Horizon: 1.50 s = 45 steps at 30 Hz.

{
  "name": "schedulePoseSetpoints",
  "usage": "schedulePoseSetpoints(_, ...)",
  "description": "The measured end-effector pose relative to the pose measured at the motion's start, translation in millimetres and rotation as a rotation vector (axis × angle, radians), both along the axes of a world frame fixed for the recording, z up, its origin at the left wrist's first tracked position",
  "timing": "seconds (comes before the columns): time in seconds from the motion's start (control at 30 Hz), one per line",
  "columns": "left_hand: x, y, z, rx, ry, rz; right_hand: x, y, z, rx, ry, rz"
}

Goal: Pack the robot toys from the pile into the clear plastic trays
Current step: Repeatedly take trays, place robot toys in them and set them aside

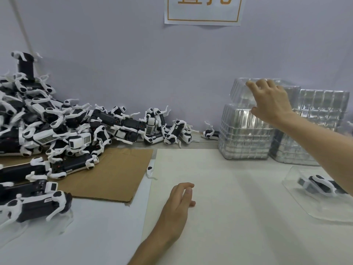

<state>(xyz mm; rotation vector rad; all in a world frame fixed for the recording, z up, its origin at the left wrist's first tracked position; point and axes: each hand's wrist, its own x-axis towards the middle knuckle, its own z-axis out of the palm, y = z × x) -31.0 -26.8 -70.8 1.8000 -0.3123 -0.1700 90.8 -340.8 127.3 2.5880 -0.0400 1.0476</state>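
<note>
Now right hand (pixel 271 104) holds a ribbed, glossy clear tray (pixel 240 91) in its grip; left hand (pixel 179 203) lies slack.

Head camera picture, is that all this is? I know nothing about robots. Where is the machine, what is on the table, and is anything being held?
There is no machine here. A person works with bare hands, and the single picture comes from a camera worn on their head, looking forward and down. On the left lies a pile of robot toys, black and white four-legged figures, partly on a cardboard sheet. At the back right stand stacks of clear plastic trays. The right hand reaches the top tray, fingers over its top and thumb against its front. Whether it grips yet is unclear. The left hand rests on the white table, holding nothing. Near the right edge, a filled tray already holds one toy.
</note>
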Motion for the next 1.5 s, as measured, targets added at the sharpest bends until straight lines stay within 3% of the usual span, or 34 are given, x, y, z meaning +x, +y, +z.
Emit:
schedulePoseSetpoints(0.2,3,2,0,-0.007,-0.003,-0.055,-19,36,-4,0.116,-0.184,0.165)
schedulePoseSetpoints(0.33,4,7,2,-0.058,-0.013,-0.089,-58,89,-24,0.198,-0.14,0.295)
schedulePoseSetpoints(0.53,0,8,12,-0.157,-0.047,-0.156,-127,151,-107,0.345,0.022,0.491)
schedulePoseSetpoints(0.73,-5,3,13,-0.243,-0.162,-0.07,-148,174,-160,0.719,0.018,0.704)
schedulePoseSetpoints(0.87,-4,4,14,-0.277,-0.16,-0.009,-151,171,-168,0.758,0.044,0.673)
schedulePoseSetpoints(1.03,4,12,19,-0.39,-0.09,0.061,-151,145,-178,0.975,0.167,0.601)
schedulePoseSetpoints(1.5,4,13,20,-0.467,-0.037,0.043,-159,161,-178,0.96,0.256,0.644)
